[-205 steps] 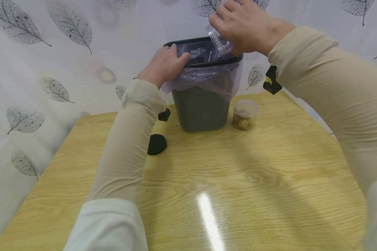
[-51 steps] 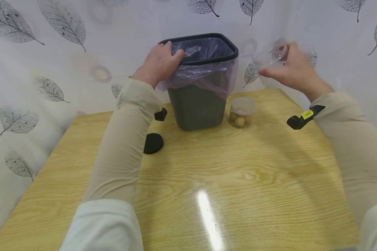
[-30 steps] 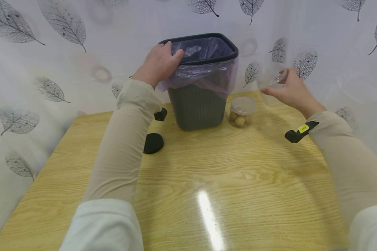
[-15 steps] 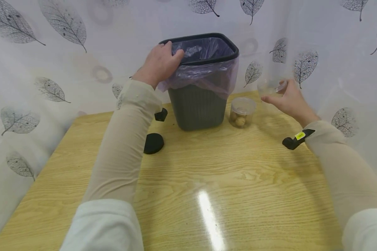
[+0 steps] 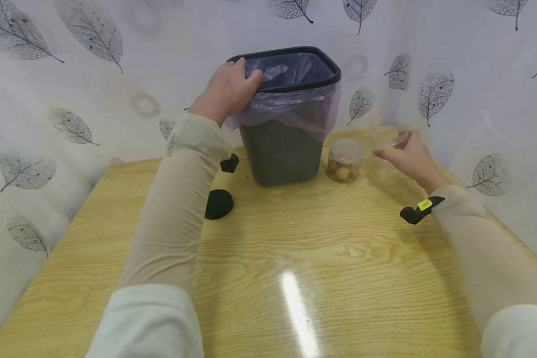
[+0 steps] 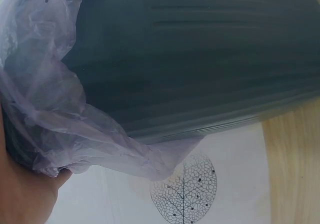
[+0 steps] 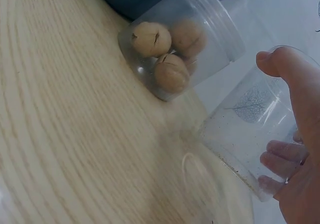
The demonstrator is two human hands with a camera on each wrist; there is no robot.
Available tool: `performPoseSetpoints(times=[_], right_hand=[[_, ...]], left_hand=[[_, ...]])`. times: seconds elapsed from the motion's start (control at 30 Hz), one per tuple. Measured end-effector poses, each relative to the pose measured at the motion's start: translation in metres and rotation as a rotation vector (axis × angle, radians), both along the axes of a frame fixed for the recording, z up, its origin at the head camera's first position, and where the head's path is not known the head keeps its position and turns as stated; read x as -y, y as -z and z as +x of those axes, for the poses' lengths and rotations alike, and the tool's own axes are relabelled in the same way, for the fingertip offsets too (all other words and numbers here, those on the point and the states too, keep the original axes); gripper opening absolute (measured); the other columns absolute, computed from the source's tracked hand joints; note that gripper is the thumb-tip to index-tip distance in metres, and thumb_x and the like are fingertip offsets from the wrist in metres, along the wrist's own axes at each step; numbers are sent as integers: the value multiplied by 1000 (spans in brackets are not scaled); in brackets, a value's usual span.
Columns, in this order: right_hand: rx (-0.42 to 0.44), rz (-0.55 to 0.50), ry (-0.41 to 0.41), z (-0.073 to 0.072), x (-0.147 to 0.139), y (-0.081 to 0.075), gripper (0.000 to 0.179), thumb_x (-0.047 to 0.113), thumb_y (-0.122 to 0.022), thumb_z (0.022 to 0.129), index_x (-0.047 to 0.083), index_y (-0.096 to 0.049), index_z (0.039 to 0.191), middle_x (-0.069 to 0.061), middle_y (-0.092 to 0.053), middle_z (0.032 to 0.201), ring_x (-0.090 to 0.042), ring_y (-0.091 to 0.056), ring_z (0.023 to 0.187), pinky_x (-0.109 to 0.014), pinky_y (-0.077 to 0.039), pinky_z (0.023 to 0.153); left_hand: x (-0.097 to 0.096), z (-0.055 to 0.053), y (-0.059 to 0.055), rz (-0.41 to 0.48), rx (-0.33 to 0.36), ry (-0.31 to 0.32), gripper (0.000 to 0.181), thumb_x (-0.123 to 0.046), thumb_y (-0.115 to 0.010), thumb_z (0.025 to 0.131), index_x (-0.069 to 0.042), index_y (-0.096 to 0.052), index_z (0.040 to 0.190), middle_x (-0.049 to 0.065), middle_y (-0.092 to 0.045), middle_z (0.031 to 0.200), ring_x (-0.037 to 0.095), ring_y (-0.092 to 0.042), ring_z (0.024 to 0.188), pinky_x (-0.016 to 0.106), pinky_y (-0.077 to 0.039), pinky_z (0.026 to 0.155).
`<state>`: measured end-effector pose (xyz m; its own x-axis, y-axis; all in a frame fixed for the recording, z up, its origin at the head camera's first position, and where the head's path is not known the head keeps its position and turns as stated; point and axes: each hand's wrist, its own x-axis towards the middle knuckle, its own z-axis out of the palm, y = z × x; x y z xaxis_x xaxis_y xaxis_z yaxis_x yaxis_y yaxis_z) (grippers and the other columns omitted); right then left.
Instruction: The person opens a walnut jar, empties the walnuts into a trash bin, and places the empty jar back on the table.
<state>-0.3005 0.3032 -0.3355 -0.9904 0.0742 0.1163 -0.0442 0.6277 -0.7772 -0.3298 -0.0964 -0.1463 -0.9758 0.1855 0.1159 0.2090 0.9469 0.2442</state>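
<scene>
My left hand [image 5: 227, 92] grips the left rim of a grey trash bin [image 5: 282, 154], fingers over the black edge. A thin purple bag [image 5: 295, 107] lines the bin and hangs over its outside. At the table's back right, my right hand [image 5: 409, 158] holds a clear plastic jar [image 7: 245, 129] by its sides, upright and low over the wood. Only small specks show at this jar's bottom; whether it touches the table I cannot tell. Between it and the bin stands a second clear jar [image 5: 345, 158], holding several round brown nuts [image 7: 171, 73].
A flat black disc [image 5: 219, 204] lies on the wooden table [image 5: 322, 258], partly behind the left forearm. A white curtain [image 5: 152, 74] with leaf prints hangs behind the table and along its sides. Each wrist wears a small black camera [image 5: 422, 209].
Earlier, my right hand held the clear jar tipped over the bin. It has since moved right, turned the jar upright and lowered it towards the table. My left hand stays on the rim.
</scene>
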Motion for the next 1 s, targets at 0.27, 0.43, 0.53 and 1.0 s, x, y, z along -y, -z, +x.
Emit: performPoseSetpoints(times=[0.27,0.43,0.53,1.0], right_hand=[[-15,-35,-26,0,-4,12,98,50,-73,85,-4,-20,147,-24,-33,144,-40,-36,131,-58,-34,110],[-1,-61,-48,0,-9,15,101,49,-72,87,-1,-13,153,-26,-31,149,-43,-34,135,-60,-33,110],[14,-67,-53,0,-11,16,103,50,-72,86,0,-12,154,-27,-30,152,-43,-33,135,-61,-33,109],[89,-53,-73,1,-17,18,112,48,-70,89,-3,4,156,-33,-16,159,-51,-33,138,-63,-30,114]], left_hand=[[-1,1,1,7,-8,-2,74,-52,-13,101,-7,-5,160,8,-10,167,24,-11,155,36,-12,127],[-1,0,1,12,-2,1,74,-52,-12,101,-8,-4,160,7,-9,168,23,-10,155,37,-12,127],[0,0,1,11,2,0,74,-52,-12,101,-9,-3,160,7,-8,168,23,-10,155,37,-11,127],[-1,2,1,25,4,-9,73,-53,-14,101,-10,-4,160,6,-8,168,22,-8,155,37,-11,127]])
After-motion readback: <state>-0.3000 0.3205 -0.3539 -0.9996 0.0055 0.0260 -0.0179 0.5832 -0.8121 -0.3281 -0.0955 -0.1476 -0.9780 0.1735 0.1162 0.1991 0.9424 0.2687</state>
